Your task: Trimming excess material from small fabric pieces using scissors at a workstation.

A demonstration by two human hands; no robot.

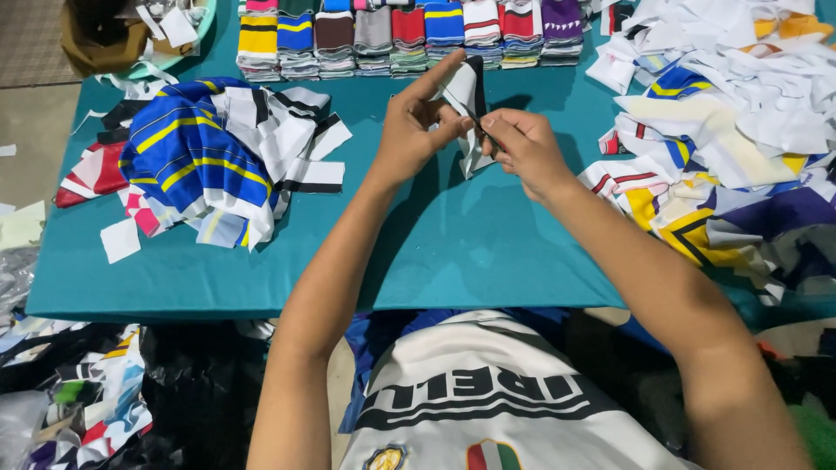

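You've got a small white-and-black fabric piece [466,96] pinched up over the middle of the teal table [453,244], your left hand [418,130] closed on its upper edge with the forefinger stretched out, your right hand [521,146] closed tight on its lower edge along with something thin and dark that I can't make out. Judging by the layout, a fair amount looks done: a row of neat folded stacks [409,39] lines the far edge. Plenty looks left, with a blue-and-yellow striped heap [200,157] at your left and a big mixed heap [731,130] at your right.
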